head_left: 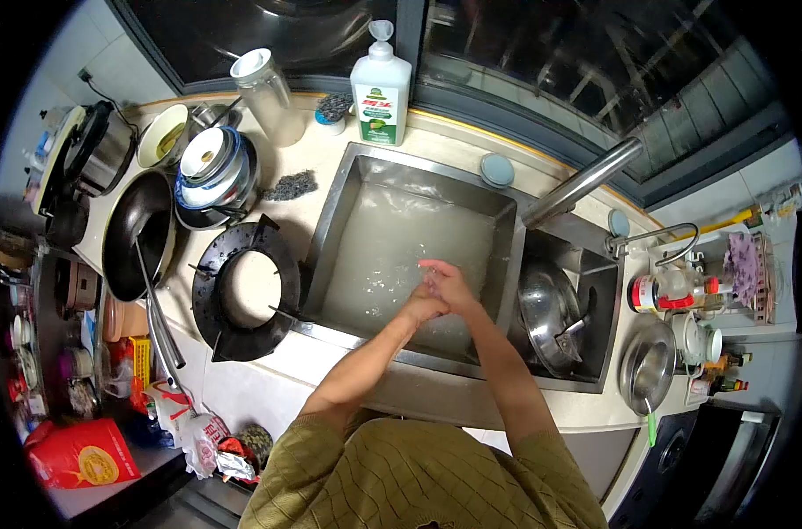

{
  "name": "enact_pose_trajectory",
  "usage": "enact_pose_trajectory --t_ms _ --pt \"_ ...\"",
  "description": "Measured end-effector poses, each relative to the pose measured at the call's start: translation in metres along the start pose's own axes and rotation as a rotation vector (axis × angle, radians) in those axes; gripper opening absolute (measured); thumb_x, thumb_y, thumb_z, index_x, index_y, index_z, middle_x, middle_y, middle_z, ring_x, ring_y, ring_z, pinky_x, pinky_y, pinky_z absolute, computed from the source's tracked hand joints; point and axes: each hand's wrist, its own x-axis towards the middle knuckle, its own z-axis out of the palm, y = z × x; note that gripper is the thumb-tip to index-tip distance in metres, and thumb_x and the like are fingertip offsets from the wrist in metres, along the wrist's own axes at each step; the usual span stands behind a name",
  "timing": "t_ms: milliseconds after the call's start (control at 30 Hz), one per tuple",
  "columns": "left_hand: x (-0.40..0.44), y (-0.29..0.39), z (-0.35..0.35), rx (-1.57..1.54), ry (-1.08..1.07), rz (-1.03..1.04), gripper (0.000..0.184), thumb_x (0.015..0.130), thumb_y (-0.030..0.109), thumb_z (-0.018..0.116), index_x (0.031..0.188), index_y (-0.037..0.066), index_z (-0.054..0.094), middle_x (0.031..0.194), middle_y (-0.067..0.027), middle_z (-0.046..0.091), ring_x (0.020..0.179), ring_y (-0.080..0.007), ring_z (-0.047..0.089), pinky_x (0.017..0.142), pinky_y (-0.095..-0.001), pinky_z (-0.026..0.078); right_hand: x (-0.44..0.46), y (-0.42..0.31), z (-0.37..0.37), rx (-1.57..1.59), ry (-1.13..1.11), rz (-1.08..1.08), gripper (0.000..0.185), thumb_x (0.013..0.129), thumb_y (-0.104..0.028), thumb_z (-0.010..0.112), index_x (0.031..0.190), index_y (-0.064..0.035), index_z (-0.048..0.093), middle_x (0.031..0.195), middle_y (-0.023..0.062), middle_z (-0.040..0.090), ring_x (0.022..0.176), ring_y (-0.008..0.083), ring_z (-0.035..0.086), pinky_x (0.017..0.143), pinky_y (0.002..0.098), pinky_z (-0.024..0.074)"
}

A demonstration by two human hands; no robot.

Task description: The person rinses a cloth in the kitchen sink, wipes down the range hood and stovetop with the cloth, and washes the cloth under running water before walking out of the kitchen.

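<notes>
My left hand [425,306] and my right hand [452,287] meet over the front part of a large steel sink basin [334,227]. Cloudy grey water [392,238] with a few bubbles fills this basin. The fingers of my left hand are curled closed against my right hand. My right hand bends in over it, with reddish fingertips pointing left. Between the palms the view is blocked, so anything held there is hidden. In the smaller basin to the right, a steel bowl [542,304] leans at a tilt.
A steel faucet [586,181] reaches over the divider. Behind the basin stands a white pump bottle [381,97]. To the left are a black burner ring [209,304], a wok [123,229], stacked bowls [211,172] and a scouring pad [291,185]. A metal strainer [648,366] lies right.
</notes>
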Motion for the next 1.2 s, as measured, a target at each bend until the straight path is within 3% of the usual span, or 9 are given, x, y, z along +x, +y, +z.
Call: enact_pose_trajectory --t_ms 67,267,467,633,667,800,867,967,1200 --pt "0.001 -0.003 0.016 0.133 0.166 0.296 0.023 0.066 0.008 0.063 0.088 0.003 0.057 0.067 -0.0066 0.060 0.064 -0.0215 0.061 0.058 -0.0320 0.047 0.009 0.014 -0.005 -0.107 0.110 -0.034 0.020 0.086 -0.007 0.046 0.102 -0.0023 0.058 0.079 0.0015 0.056 0.067 0.0079 0.048 0.059 0.0208 0.0401" --pt "-0.003 0.009 0.041 0.904 0.449 0.068 0.031 0.074 0.025 0.054 0.093 0.001 0.059 0.081 -0.0220 0.061 0.077 -0.0364 0.060 0.067 -0.0435 0.047 0.028 0.037 -0.020 -0.408 0.443 -0.125 0.023 0.087 -0.020 0.048 0.085 -0.0007 0.061 0.068 0.0051 0.057 0.062 0.0116 0.049 0.057 0.0277 0.0410" --pt "0.004 0.020 0.050 1.205 0.257 0.062 0.017 0.071 0.017 0.055 0.079 0.004 0.062 0.072 -0.0180 0.063 0.072 -0.0360 0.061 0.065 -0.0439 0.048 0.025 0.021 -0.031 -0.556 0.636 -0.061 0.027 0.083 -0.024 0.052 0.073 0.0009 0.058 0.059 0.0123 0.054 0.057 0.0183 0.051 0.056 0.0336 0.0418" --pt "0.022 0.059 0.067 1.086 0.247 0.092 0.040 0.070 0.031 0.064 0.093 -0.001 0.056 0.082 -0.0200 0.063 0.078 -0.0304 0.062 0.069 -0.0382 0.048 -0.004 -0.046 -0.046 -0.229 0.631 -0.166 0.020 0.080 -0.020 0.054 0.074 -0.0010 0.055 0.062 0.0101 0.055 0.063 0.0208 0.054 0.060 0.0344 0.0430" --pt "0.023 0.070 0.070 1.017 0.264 0.100 0.049 0.070 0.036 0.066 0.097 -0.003 0.055 0.085 -0.0204 0.063 0.080 -0.0278 0.063 0.070 -0.0358 0.048 0.007 -0.044 -0.072 -0.330 0.751 -0.471 0.016 0.081 -0.017 0.053 0.075 -0.0023 0.055 0.065 0.0063 0.054 0.057 0.0167 0.051 0.056 0.0319 0.0429" --pt "0.017 0.095 0.059 0.117 0.125 0.071 0.041 0.074 0.037 0.067 0.098 0.007 0.052 0.087 -0.0042 0.060 0.077 -0.0109 0.055 0.067 -0.0233 0.045 0.013 -0.106 -0.179 -0.275 1.113 -0.859 0.021 0.086 -0.017 0.052 0.099 -0.0002 0.052 0.083 0.0045 0.052 0.076 0.0129 0.051 0.070 0.0248 0.0430" --pt "0.006 0.111 0.053 0.101 0.176 -0.036 0.040 0.077 0.035 0.064 0.100 0.005 0.053 0.088 -0.0048 0.060 0.078 -0.0105 0.055 0.068 -0.0226 0.044 0.026 -0.132 -0.222 -0.656 1.128 -0.760 0.040 0.085 -0.025 0.052 0.115 0.0015 0.050 0.101 0.0179 0.057 0.090 0.0281 0.055 0.078 0.0361 0.0419" --pt "0.011 0.088 0.035 0.091 0.205 -0.037 0.036 0.079 0.033 0.062 0.100 0.004 0.055 0.089 -0.0070 0.060 0.076 -0.0137 0.056 0.068 -0.0236 0.044 0.031 -0.169 -0.241 -1.202 0.818 -0.240 0.031 0.084 -0.026 0.051 0.097 0.0003 0.059 0.081 0.0166 0.062 0.076 0.0286 0.060 0.068 0.0408 0.0443" --pt "0.013 0.067 0.028 0.547 0.525 0.251 0.025 0.076 0.023 0.063 0.093 0.005 0.058 0.084 -0.0151 0.061 0.077 -0.0307 0.059 0.070 -0.0340 0.046 0.026 -0.148 -0.207 -0.553 1.181 -0.376 0.024 0.084 -0.019 0.050 0.086 0.0037 0.058 0.071 0.0137 0.058 0.061 0.0283 0.055 0.061 0.0402 0.0431"
